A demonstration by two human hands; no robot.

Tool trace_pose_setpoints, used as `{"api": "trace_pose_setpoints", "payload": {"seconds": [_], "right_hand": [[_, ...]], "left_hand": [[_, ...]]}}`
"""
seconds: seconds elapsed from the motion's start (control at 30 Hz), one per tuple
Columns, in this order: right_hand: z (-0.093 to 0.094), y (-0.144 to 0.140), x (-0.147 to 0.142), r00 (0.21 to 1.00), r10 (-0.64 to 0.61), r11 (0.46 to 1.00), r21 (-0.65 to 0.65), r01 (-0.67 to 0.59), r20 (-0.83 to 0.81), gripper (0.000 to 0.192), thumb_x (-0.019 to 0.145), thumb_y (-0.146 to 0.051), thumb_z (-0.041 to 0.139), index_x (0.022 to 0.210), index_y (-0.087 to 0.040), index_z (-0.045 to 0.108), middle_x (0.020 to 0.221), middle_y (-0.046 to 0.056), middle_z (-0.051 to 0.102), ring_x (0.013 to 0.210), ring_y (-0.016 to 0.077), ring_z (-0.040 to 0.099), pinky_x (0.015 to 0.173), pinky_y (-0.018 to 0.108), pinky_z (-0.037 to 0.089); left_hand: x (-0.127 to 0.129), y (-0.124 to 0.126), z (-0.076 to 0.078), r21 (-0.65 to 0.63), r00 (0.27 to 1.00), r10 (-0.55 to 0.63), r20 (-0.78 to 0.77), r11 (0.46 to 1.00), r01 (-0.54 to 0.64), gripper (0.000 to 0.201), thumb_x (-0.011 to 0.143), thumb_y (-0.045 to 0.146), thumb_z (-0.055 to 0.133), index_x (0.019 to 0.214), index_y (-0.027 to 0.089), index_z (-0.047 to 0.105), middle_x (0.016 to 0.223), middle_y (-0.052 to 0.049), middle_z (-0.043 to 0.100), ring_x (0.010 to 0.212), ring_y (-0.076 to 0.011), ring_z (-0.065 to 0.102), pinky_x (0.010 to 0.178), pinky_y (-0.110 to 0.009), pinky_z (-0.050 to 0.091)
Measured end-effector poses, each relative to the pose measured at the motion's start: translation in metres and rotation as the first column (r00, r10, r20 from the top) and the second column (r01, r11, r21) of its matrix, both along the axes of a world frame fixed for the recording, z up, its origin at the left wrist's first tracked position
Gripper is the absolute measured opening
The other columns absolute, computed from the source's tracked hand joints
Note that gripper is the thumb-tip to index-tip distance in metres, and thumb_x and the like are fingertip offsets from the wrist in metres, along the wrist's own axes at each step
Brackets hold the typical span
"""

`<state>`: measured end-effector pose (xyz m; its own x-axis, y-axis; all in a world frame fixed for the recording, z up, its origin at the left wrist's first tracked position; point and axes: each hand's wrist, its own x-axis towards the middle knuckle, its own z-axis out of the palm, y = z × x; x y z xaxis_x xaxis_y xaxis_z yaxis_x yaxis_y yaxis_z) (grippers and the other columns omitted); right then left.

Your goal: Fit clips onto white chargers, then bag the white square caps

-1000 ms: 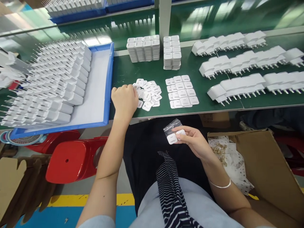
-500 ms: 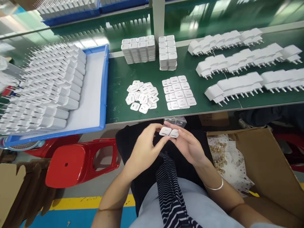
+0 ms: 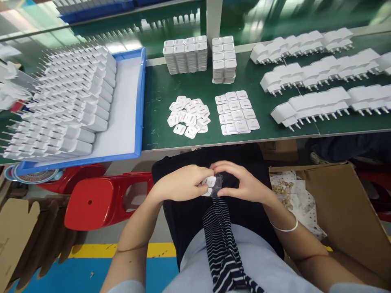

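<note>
Left hand (image 3: 183,184) pinching white caps (image 3: 209,186), right hand (image 3: 244,185) at 3 o'clock pinching what appears a clear bag (image 3: 217,184), loose caps (image 3: 188,117) on bench (image 3: 159,93) at 12 o'clock.

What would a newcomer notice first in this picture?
Long rows of white chargers lie at the right of the green table, and more fill a blue tray at the left. Below the table edge, the left hand and right hand meet on small white caps.
</note>
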<state>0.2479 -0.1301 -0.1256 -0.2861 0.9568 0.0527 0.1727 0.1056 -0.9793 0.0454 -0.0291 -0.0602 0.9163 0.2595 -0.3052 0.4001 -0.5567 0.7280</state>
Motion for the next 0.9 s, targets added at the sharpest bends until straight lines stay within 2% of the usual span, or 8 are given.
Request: {"api": "trace_pose_setpoints", "payload": {"seconds": [0.13, 0.2, 0.27, 0.33, 0.43, 0.53, 0.77, 0.9], "right_hand": [[-0.002, 0.002, -0.006, 0.978, 0.188, 0.957, -0.206, -0.203, -0.092, 0.015, 0.082, -0.033, 0.074, 0.086, -0.018, 0.073, 0.082, 0.004, 0.074, 0.076, 0.0180, 0.068, 0.074, 0.029, 0.053], [-0.007, 0.000, -0.010, 0.974, 0.103, 0.938, -0.306, -0.163, -0.203, 0.017, 0.081, -0.033, 0.076, 0.083, -0.016, 0.074, 0.081, 0.004, 0.075, 0.077, 0.0185, 0.070, 0.075, 0.030, 0.054], [-0.013, -0.001, -0.014, 0.947, -0.070, 0.911, -0.407, -0.067, -0.313, 0.020, 0.078, -0.034, 0.077, 0.087, -0.017, 0.075, 0.085, 0.006, 0.077, 0.081, 0.0202, 0.072, 0.078, 0.032, 0.056], [-0.018, -0.002, -0.018, 0.893, -0.238, 0.882, -0.470, 0.034, -0.381, 0.022, 0.077, -0.035, 0.078, 0.091, -0.018, 0.076, 0.086, 0.006, 0.078, 0.083, 0.0213, 0.073, 0.079, 0.035, 0.057], [-0.021, -0.002, -0.022, 0.854, -0.325, 0.885, -0.449, 0.124, -0.406, 0.018, 0.077, -0.034, 0.079, 0.089, -0.020, 0.078, 0.084, 0.004, 0.078, 0.083, 0.0213, 0.074, 0.082, 0.035, 0.058], [-0.020, -0.002, -0.023, 0.863, -0.301, 0.909, -0.396, 0.131, -0.405, 0.013, 0.080, -0.032, 0.076, 0.088, -0.023, 0.079, 0.086, 0.003, 0.078, 0.086, 0.0212, 0.073, 0.085, 0.035, 0.057], [-0.017, -0.004, -0.022, 0.902, -0.245, 0.923, -0.371, 0.105, -0.355, 0.015, 0.082, -0.035, 0.073, 0.085, -0.021, 0.080, 0.081, 0.004, 0.077, 0.079, 0.0208, 0.072, 0.078, 0.034, 0.057], [-0.015, -0.004, -0.018, 0.908, -0.225, 0.932, -0.350, 0.094, -0.354, 0.014, 0.084, -0.033, 0.071, 0.082, -0.021, 0.080, 0.083, 0.005, 0.077, 0.083, 0.0208, 0.072, 0.081, 0.033, 0.056]], "left_hand": [[0.004, 0.000, -0.003, 0.020, 0.998, 0.064, 0.019, 0.998, -0.064, 0.009, 0.088, 0.019, 0.053, 0.082, 0.019, 0.059, 0.072, 0.002, 0.059, 0.062, -0.0130, 0.053, 0.058, -0.027, 0.039], [0.004, -0.006, -0.007, 0.055, 0.966, 0.240, 0.093, 0.968, -0.245, 0.018, 0.092, 0.018, 0.048, 0.105, 0.021, 0.061, 0.095, -0.002, 0.067, 0.079, -0.0149, 0.062, 0.069, -0.027, 0.048], [0.005, -0.018, -0.015, 0.125, 0.882, 0.408, 0.237, 0.887, -0.444, 0.030, 0.095, 0.017, 0.045, 0.122, 0.022, 0.057, 0.118, -0.006, 0.065, 0.103, -0.0175, 0.064, 0.088, -0.031, 0.051], [0.006, -0.032, -0.026, 0.205, 0.808, 0.458, 0.372, 0.808, -0.552, 0.033, 0.097, 0.020, 0.047, 0.129, 0.022, 0.055, 0.128, -0.009, 0.062, 0.118, -0.0205, 0.060, 0.100, -0.036, 0.049], [0.007, -0.051, -0.044, 0.263, 0.798, 0.429, 0.424, 0.785, -0.561, 0.041, 0.096, 0.027, 0.053, 0.136, 0.021, 0.050, 0.136, -0.011, 0.061, 0.122, -0.0242, 0.060, 0.103, -0.039, 0.049], [0.007, -0.058, -0.055, 0.155, 0.813, 0.459, 0.358, 0.829, -0.537, 0.041, 0.097, 0.032, 0.052, 0.136, 0.019, 0.052, 0.132, -0.010, 0.064, 0.113, -0.0237, 0.066, 0.098, -0.038, 0.052], [0.006, -0.045, -0.053, -0.258, 0.809, 0.540, 0.232, 0.836, -0.484, 0.035, 0.102, 0.035, 0.039, 0.124, 0.023, 0.064, 0.107, -0.004, 0.074, 0.092, -0.0182, 0.070, 0.081, -0.027, 0.052], [0.010, -0.040, -0.053, -0.196, 0.816, 0.529, 0.232, 0.847, -0.494, 0.035, 0.102, 0.034, 0.037, 0.109, 0.021, 0.069, 0.087, -0.003, 0.072, 0.078, -0.0160, 0.066, 0.074, -0.026, 0.048]]}}
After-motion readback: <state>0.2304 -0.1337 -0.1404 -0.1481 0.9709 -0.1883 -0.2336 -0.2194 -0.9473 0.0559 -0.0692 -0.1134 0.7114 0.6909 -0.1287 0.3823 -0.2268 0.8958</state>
